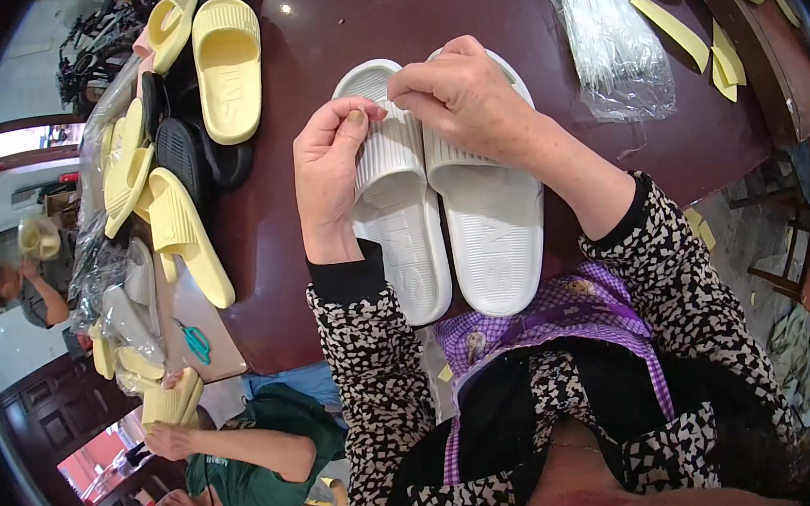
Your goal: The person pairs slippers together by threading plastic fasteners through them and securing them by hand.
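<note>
A pair of off-white slide slippers lies side by side on the dark red table, toes away from me: the left slipper [404, 263] and the right slipper [493, 235]. My left hand [329, 153] is over the left slipper's strap, thumb and forefinger pinched together. Close beside it, my right hand [468, 96] hovers across the toe ends of both slippers with its fingertips drawn together. Whatever is between the fingers of either hand is too small or hidden to make out. The right hand covers much of the right slipper's strap.
Yellow slippers [229, 70], black slippers [179, 153] and wrapped grey ones crowd the left side, near teal scissors [195, 340]. At far right lie a clear plastic bundle [612, 48] and yellow strips [674, 32]. A co-worker in green [264, 462] handles a yellow slipper at lower left.
</note>
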### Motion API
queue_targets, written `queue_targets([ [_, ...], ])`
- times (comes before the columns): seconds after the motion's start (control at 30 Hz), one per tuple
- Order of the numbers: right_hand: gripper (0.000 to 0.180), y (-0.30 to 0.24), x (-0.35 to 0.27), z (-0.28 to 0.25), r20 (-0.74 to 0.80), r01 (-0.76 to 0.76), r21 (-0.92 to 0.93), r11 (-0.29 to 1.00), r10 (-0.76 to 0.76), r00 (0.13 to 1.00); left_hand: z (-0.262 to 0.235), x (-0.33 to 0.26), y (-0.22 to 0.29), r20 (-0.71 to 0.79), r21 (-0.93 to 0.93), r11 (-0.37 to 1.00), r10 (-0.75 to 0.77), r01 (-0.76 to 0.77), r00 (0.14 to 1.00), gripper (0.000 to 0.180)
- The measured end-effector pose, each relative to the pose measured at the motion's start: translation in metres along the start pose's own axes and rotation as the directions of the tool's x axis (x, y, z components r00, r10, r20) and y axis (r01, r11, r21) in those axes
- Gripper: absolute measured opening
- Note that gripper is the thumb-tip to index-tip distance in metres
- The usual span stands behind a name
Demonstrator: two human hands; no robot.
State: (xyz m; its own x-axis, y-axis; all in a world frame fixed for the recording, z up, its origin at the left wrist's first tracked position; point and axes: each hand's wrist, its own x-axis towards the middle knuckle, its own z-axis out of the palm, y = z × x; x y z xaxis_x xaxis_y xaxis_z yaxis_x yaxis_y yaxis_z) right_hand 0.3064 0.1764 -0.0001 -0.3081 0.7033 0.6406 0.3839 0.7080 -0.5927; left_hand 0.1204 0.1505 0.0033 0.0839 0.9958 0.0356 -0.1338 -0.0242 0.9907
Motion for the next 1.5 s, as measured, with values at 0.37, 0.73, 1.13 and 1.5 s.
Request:
queue_targets([
  [0.37,0.005,-0.003,0.001,-0.001,0.031,0.006,-0.016,1.000,-0.006,0.999,0.001,0.000,0.002,-0.055,-0.076,0.997,-0.012,0.008,0.998,0.010],
  [0.73,0.002,-0.008,0.000,0.001,0.029,0.015,-0.037,0.999,-0.014,0.999,0.005,-0.002,0.000,-0.163,-0.007,0.996,0.088,-0.091,0.983,0.009],
  [1.13,0.002,-0.012,-0.001,0.003,0.041,0.005,-0.061,0.998,-0.003,0.999,0.007,-0.006,-0.004,-0.183,0.306,0.932,0.257,-0.194,0.949,0.007],
  [1.5,0.003,-0.012,0.002,0.001,0.013,-0.032,-0.006,0.999,0.032,0.999,0.004,-0.004,0.005,-0.134,-0.071,0.997,0.013,-0.023,0.991,0.008],
])
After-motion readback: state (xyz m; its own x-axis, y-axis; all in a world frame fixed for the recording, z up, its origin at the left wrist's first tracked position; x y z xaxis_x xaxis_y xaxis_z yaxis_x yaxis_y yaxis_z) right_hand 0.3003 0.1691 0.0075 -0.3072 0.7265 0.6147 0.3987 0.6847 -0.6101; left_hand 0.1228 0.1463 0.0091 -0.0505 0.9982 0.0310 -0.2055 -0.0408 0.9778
